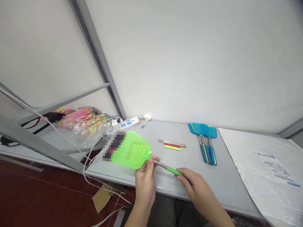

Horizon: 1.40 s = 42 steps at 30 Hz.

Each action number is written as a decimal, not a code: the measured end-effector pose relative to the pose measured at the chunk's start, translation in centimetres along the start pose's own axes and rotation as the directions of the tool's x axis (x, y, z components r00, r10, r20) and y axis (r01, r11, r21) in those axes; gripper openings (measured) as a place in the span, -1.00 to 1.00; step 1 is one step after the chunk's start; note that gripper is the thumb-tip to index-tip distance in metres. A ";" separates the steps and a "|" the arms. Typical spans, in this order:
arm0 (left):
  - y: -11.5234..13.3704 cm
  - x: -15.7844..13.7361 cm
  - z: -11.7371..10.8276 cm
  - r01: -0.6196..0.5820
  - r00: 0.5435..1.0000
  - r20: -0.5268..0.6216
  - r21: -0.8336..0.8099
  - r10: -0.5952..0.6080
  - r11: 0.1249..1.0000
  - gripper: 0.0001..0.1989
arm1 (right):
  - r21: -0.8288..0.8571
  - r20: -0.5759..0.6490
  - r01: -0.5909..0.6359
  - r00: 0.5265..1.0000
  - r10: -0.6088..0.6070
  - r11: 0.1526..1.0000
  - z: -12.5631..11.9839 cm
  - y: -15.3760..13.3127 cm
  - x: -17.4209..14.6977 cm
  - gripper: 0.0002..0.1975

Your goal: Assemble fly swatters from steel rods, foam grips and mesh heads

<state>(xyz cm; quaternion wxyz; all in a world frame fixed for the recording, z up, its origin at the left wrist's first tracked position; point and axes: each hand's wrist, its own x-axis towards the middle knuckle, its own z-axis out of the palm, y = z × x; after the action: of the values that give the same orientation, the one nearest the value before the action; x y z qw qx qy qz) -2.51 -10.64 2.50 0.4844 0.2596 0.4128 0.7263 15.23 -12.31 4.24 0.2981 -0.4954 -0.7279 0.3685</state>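
Observation:
A bright green fly swatter [139,148] is held slantwise above the table's front edge. My left hand [146,170] pinches it where the perforated head meets the metal rod. My right hand [193,183] is wrapped round its green handle grip. Behind my hands lie thin metal rods [172,143], a red handle sleeve [172,146] and a yellow handle sleeve [172,148], side by side. Off to the right rests a fanned stack of several blue and yellow fly swatters [205,142], their handles toward me.
A white power strip [126,124] with plugs and cables stands at the back left. Bagged colourful goods [81,119] lie beyond the metal frame [99,56]. A large white plastic package [267,167] covers the right side. Cardboard [101,198] lies on the red floor.

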 end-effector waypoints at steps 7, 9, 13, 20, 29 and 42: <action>0.9 -0.9 0.2 0.011 0.999 -0.040 -0.032 -0.012 0.999 -0.77 | -0.247 -0.141 0.107 0.979 -0.144 0.963 -0.2 3.1 -2.2 -0.72; 1.7 -0.5 0.1 -0.021 0.997 -0.078 -0.068 0.016 0.997 -0.77 | -0.310 -0.210 0.111 0.961 -0.182 0.944 -1.2 4.4 -3.3 -0.72; 3.2 0.1 0.0 -0.121 0.985 -0.132 -0.093 0.108 0.988 -0.76 | -0.363 -0.263 0.040 0.954 -0.144 0.931 -3.9 6.0 -5.5 -0.74; 2.1 -3.1 2.3 0.018 1.000 0.022 -0.111 -0.015 0.994 -0.77 | -0.155 -0.237 -0.165 0.963 0.125 0.974 -7.8 3.3 -8.4 -0.73; -0.7 -8.9 4.0 0.258 0.910 0.352 -0.073 -0.217 0.963 -0.77 | 0.221 -0.515 -0.345 0.753 0.410 0.912 -9.3 0.7 -14.5 -0.64; -0.9 -14.4 2.9 0.203 0.880 0.445 -0.039 -0.165 0.978 -0.82 | 0.805 -0.505 0.294 0.795 0.336 0.515 0.6 -0.8 -12.1 -0.81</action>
<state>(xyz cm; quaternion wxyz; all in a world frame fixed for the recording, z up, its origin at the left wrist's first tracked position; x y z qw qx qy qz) 5.87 -22.72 3.61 0.6423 0.3558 0.2844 0.6164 18.32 -24.01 3.78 0.7131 -0.3814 -0.3061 0.5022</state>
